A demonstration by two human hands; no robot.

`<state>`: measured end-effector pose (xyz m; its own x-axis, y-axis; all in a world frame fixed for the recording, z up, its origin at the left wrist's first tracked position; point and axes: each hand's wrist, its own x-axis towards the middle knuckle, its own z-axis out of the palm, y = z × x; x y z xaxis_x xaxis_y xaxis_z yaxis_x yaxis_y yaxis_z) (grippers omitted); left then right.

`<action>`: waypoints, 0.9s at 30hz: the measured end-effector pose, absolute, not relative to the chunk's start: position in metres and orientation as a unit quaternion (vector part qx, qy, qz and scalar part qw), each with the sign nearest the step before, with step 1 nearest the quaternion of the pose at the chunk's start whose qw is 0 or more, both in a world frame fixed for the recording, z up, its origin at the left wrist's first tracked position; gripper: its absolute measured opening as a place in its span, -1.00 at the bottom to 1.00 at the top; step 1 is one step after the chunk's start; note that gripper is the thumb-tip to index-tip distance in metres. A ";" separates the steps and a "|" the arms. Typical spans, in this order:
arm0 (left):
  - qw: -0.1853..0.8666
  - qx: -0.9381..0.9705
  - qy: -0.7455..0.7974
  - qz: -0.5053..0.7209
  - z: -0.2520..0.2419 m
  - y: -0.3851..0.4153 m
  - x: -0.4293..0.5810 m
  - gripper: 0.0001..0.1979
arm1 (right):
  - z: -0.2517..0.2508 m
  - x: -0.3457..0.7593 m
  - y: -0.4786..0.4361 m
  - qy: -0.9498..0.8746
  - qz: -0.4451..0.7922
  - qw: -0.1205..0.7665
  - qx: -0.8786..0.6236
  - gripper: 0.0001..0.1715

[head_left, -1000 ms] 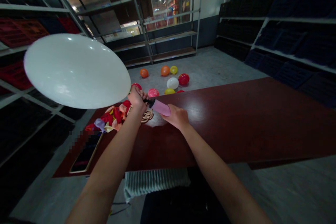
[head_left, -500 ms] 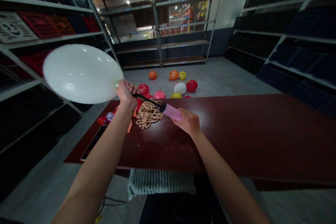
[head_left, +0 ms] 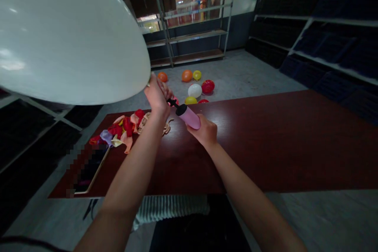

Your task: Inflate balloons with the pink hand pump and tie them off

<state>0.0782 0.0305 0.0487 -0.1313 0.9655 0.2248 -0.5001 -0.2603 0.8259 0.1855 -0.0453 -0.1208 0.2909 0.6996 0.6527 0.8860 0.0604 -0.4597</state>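
A big inflated white balloon (head_left: 71, 39) fills the upper left, its neck at my left hand (head_left: 158, 93). That hand is closed around the balloon's neck and the black end of a hand balloon pump; the nozzle is hidden in the fingers. My right hand (head_left: 204, 129) grips the pump's pink barrel (head_left: 189, 117). A short stretch of black rod shows between the two hands, above the dark red table (head_left: 265, 145). Limp balloons (head_left: 126, 126) in several colours lie on the table left of my left forearm, next to a partly covered beige cord-like heap (head_left: 144, 123).
A tablet-like dark flat device (head_left: 93, 169) lies at the table's left front corner. Inflated balloons, among them a red one (head_left: 208, 86) and a white one (head_left: 195, 91), rest on the floor beyond the table. Metal shelves (head_left: 196, 37) stand behind and at both sides.
The black rod has slid into the pink barrel, so my hands are closer together. The white balloon looks larger and nearer. The view has shifted, showing more of the limp balloons.
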 end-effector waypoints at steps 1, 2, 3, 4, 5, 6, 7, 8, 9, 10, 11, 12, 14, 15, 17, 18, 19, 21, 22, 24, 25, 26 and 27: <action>0.528 0.383 0.304 0.694 0.039 0.031 0.086 -0.49 | -0.121 0.186 -0.045 -0.582 -0.103 0.425 -0.685 -0.59; 0.524 0.369 0.307 0.704 0.030 0.032 0.092 -0.49 | -0.121 0.187 -0.044 -0.582 -0.098 0.416 -0.692 -0.59; 0.518 0.352 0.308 0.716 0.022 0.033 0.096 -0.49 | -0.121 0.188 -0.044 -0.585 -0.092 0.406 -0.697 -0.58; 0.516 0.341 0.307 0.724 0.016 0.034 0.097 -0.49 | -0.120 0.190 -0.045 -0.590 -0.087 0.396 -0.698 -0.58; 0.514 0.327 0.307 0.731 0.011 0.034 0.097 -0.49 | -0.118 0.191 -0.045 -0.598 -0.083 0.389 -0.696 -0.57; 0.516 0.314 0.308 0.735 0.007 0.034 0.095 -0.49 | -0.116 0.191 -0.047 -0.606 -0.081 0.384 -0.692 -0.54; 0.520 0.299 0.310 0.737 0.005 0.032 0.093 -0.48 | -0.112 0.191 -0.048 -0.614 -0.082 0.379 -0.687 -0.49; 0.527 0.283 0.313 0.738 0.002 0.029 0.091 -0.47 | -0.108 0.189 -0.050 -0.623 -0.084 0.375 -0.681 -0.42; 0.537 0.266 0.316 0.736 0.000 0.024 0.089 -0.46 | -0.103 0.187 -0.053 -0.633 -0.088 0.368 -0.675 -0.34; 0.550 0.249 0.318 0.731 -0.003 0.018 0.088 -0.45 | -0.098 0.185 -0.056 -0.645 -0.092 0.358 -0.669 -0.29; 0.566 0.233 0.319 0.724 -0.006 0.012 0.087 -0.44 | -0.094 0.182 -0.059 -0.656 -0.094 0.346 -0.664 -0.26; 0.583 0.218 0.317 0.716 -0.010 0.006 0.086 -0.44 | -0.091 0.179 -0.062 -0.669 -0.097 0.332 -0.658 -0.24; 0.612 0.194 0.312 0.701 -0.019 -0.003 0.083 -0.43 | -0.086 0.174 -0.067 -0.692 -0.104 0.302 -0.647 -0.25; 0.619 0.184 0.311 0.697 -0.023 -0.006 0.081 -0.43 | -0.086 0.171 -0.069 -0.702 -0.108 0.285 -0.644 -0.26; 0.629 0.174 0.313 0.690 -0.033 -0.005 0.075 -0.44 | -0.085 0.168 -0.072 -0.717 -0.115 0.245 -0.642 -0.33; 0.632 0.176 0.316 0.686 -0.038 -0.003 0.071 -0.44 | -0.086 0.166 -0.072 -0.723 -0.117 0.224 -0.643 -0.38; 0.633 0.182 0.322 0.680 -0.043 0.001 0.067 -0.45 | -0.086 0.163 -0.072 -0.727 -0.119 0.205 -0.644 -0.44; 0.633 0.206 0.340 0.664 -0.052 0.012 0.057 -0.47 | -0.085 0.159 -0.071 -0.731 -0.123 0.177 -0.648 -0.53; 0.636 0.219 0.351 0.652 -0.056 0.018 0.052 -0.47 | -0.085 0.157 -0.070 -0.731 -0.125 0.167 -0.649 -0.56; 0.632 0.241 0.372 0.636 -0.062 0.031 0.038 -0.49 | -0.084 0.155 -0.069 -0.731 -0.125 0.150 -0.654 -0.57; 0.619 0.254 0.384 0.637 -0.065 0.038 0.030 -0.49 | -0.083 0.155 -0.069 -0.729 -0.124 0.140 -0.659 -0.57; 0.597 0.265 0.398 0.644 -0.067 0.045 0.021 -0.48 | -0.084 0.157 -0.070 -0.728 -0.122 0.128 -0.663 -0.56; 0.560 0.277 0.416 0.661 -0.070 0.051 0.011 -0.47 | -0.084 0.159 -0.070 -0.727 -0.120 0.115 -0.666 -0.56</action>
